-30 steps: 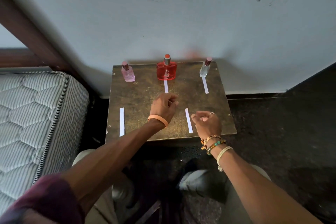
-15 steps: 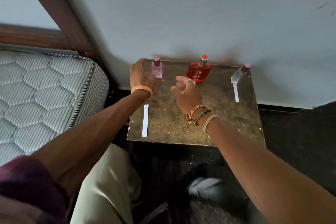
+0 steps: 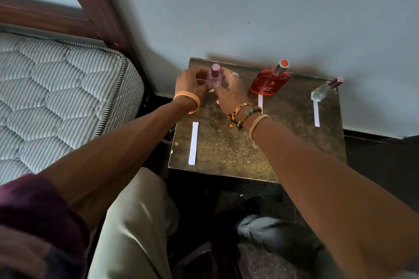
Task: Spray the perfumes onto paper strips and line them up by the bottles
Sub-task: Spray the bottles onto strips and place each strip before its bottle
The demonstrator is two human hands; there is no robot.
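Three perfume bottles stand along the back of a small worn table (image 3: 283, 142). My left hand (image 3: 189, 85) grips the pink bottle (image 3: 215, 77) from the left. My right hand (image 3: 231, 90) is close against the bottle's right side, fingers reaching up beside the cap. A pale strip end (image 3: 211, 90) shows between the hands, apparently pinched by the right one, and the rest is hidden. The red bottle (image 3: 269, 84) has a paper strip (image 3: 260, 102) in front of it. The clear bottle (image 3: 322, 93) has a strip (image 3: 316, 115) too.
A small stack of unused white strips (image 3: 193, 142) lies at the table's front left. A striped mattress (image 3: 56, 97) and a dark wooden bed frame (image 3: 95, 7) are on the left. The wall rises right behind the bottles. My knee in light trousers (image 3: 136, 210) is below the table.
Both hands moved from the table's middle to the pink bottle at the back left. The loose strip that lay mid-table is gone from there. The view shifted left.
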